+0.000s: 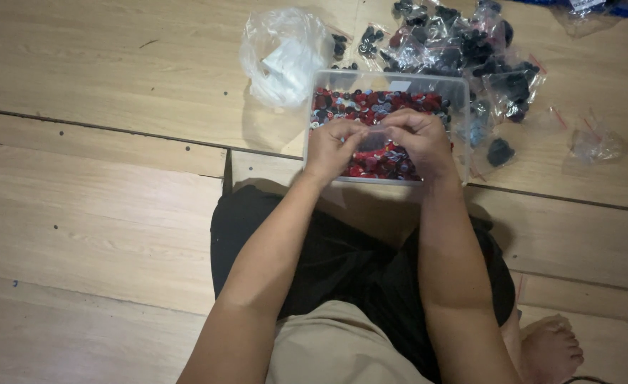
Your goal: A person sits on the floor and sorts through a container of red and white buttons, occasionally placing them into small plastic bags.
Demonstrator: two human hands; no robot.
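Observation:
A clear plastic box (316,135) full of red, black and white buttons (371,105) stands on the wooden floor in front of me. Both my hands hover over it. My left hand (332,148) and my right hand (419,139) pinch the two upper corners of a small clear plastic bag (372,141) with dark buttons inside, held between them above the box.
A crumpled clear bag (284,55) lies left of the box. Several small bags of dark buttons (470,50) are heaped behind and to the right, and an empty small bag (597,144) lies farther right. My bare foot (550,350) rests at bottom right.

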